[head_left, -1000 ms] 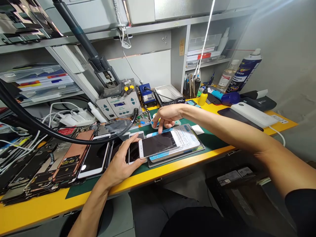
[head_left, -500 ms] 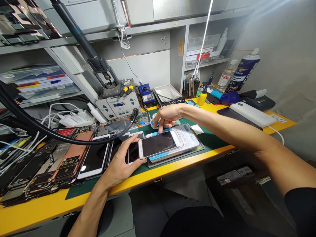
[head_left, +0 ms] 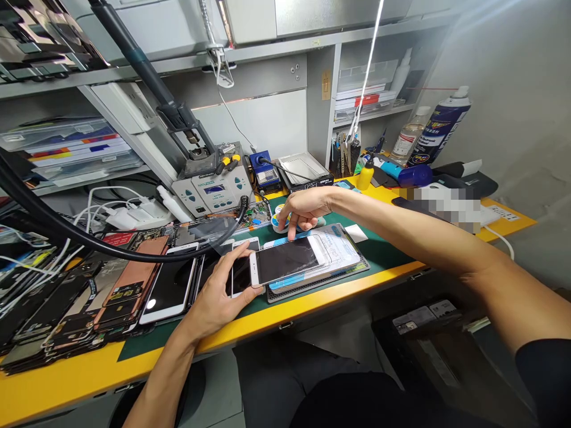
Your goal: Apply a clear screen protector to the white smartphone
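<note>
A white-framed smartphone (head_left: 288, 263) with a dark screen lies slightly tilted on a white-and-blue pack (head_left: 341, 246), above a grey perforated plate (head_left: 363, 265). My left hand (head_left: 225, 288) grips the phone's left end between thumb and fingers. Over its far edge hangs my right hand (head_left: 306, 208), wrist bent, one fingertip at that edge and the other fingers partly curled. Nothing shows in the right hand. Partly behind my left hand are more phones (head_left: 241, 276). A small round blue-and-white container (head_left: 277, 215) sits behind the right hand's fingers.
Several opened phones (head_left: 129, 285) are stacked at left beside a white phone (head_left: 172, 285). A black hose (head_left: 147, 252) arches over them. Behind stand a rework station (head_left: 218, 187), a yellow bottle (head_left: 366, 175) and a spray can (head_left: 439, 128). The yellow bench edge (head_left: 312, 299) runs in front.
My right fingertip has shifted very slightly to the right along the phone's far edge. My left hand and the phone have stayed in place.
</note>
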A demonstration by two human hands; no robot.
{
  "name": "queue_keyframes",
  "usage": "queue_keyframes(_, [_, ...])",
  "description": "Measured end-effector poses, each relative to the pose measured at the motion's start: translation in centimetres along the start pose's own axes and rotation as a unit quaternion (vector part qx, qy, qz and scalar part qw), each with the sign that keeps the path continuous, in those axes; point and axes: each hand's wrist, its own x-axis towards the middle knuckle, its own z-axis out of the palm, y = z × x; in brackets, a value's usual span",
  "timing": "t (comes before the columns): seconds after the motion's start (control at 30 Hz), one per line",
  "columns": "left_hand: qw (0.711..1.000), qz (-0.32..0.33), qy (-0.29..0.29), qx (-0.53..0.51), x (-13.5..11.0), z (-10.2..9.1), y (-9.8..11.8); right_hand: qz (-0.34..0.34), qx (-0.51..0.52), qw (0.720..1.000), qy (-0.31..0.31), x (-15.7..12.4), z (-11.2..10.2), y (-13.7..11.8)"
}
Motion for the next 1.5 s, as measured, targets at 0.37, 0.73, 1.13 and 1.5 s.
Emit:
queue_keyframes(0.37, [1.000,-0.005,-0.001,-0.003,-0.1,0.0,-0.1,-0.005,0.002,1.000,-0.013,-0.1,-0.5,0.3])
queue_keyframes(0.73, [1.000,0.007,0.002,0.000,-0.1,0.1,-0.1,-0.012,-0.011,1.000,0.003,-0.8,-0.1,0.4])
queue_keyframes(1.13, [1.000,-0.005,0.003,-0.003,-0.1,0.2,-0.1,-0.108,-0.325,0.930,0.137,-8.9,1.8,3.4])
queue_keyframes(1.5, [1.000,-0.020,0.004,-0.006,-0.2,0.2,-0.2,-0.192,-0.382,0.879,0.211,-9.8,4.8,8.0])
